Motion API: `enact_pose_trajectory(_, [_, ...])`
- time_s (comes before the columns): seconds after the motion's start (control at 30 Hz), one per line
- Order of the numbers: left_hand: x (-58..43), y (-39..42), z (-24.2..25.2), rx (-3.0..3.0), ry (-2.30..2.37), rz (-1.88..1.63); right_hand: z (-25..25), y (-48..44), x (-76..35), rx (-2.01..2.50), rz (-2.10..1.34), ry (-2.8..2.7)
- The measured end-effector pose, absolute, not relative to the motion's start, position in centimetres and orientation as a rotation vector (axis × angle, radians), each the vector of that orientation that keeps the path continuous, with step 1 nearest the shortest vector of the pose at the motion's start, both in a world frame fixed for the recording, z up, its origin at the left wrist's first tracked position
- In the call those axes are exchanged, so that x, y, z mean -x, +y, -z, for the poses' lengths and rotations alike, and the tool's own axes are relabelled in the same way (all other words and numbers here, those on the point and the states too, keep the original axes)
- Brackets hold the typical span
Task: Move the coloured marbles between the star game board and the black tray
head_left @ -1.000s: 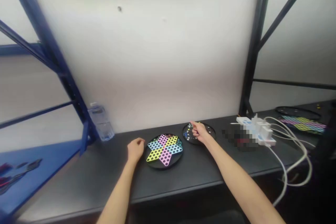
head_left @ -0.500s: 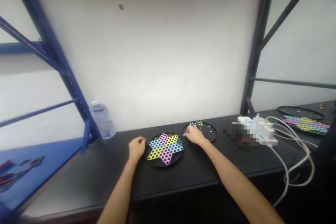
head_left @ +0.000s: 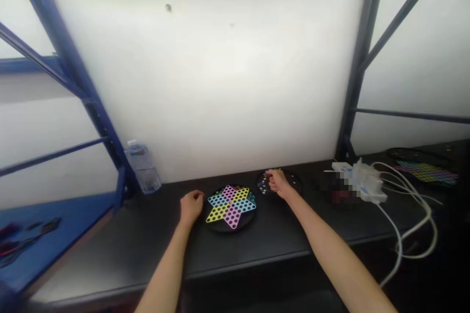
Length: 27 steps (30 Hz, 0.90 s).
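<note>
A round black game board with a six-pointed star in pink, yellow and blue, full of holes, lies on the black table. Small coloured pieces show under the star's far edge. My left hand rests just left of the board, its fingers curled closed; whether they hold anything is hidden. Over the left part of a round black tray, my right hand is closed in a pinch, with a small blue game piece seemingly at its fingertips. Small white, blue and yellow pieces lie in that tray, partly covered by the hand.
A clear plastic bottle leans by the wall at the blue rack post. Rightward lie a white power strip, looping white cables and a second star board. A blue surface adjoins on the left.
My right hand has moved a little right and up, from the tray's left rim to above the tray's inside. The left hand and the star board have stayed put.
</note>
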<state>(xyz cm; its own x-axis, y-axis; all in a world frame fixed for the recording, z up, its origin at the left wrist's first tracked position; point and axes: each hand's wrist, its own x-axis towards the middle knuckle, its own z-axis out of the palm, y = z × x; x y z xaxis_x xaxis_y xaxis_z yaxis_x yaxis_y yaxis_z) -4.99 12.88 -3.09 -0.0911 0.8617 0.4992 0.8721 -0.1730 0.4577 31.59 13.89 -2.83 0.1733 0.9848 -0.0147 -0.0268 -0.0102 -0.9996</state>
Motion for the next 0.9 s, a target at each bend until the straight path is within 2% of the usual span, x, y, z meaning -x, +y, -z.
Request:
enact_pose_trajectory(0.1, [5.0,12.9,3.1,2.104,-2.023,1.128,2.9,14.4,-33.5,1.000,-1.485,-0.807])
enact_pose_trajectory(0.2, [5.0,12.9,3.0,2.109,-2.017,1.130,3.3,15.2,-34.5,0.966,-1.554,-0.721])
enact_pose_trajectory(0.33, [5.0,12.8,2.9,2.110,-2.034,1.107,3.6,16.2,-34.0,1.172,-1.128,-0.852])
enact_pose_trajectory(0.53, [4.9,12.7,2.9,2.123,-2.046,1.098,3.5,16.6,-33.2,1.443,-0.395,-1.571])
enact_pose_trajectory(0.67, [4.8,12.6,3.0,2.142,-2.020,1.096,3.7,16.0,-33.0,1.477,-0.343,-1.923])
enact_pose_trajectory(0.9, [4.6,12.5,2.9,2.184,-2.015,1.059,3.8,15.8,-32.4,1.492,-0.289,-2.141])
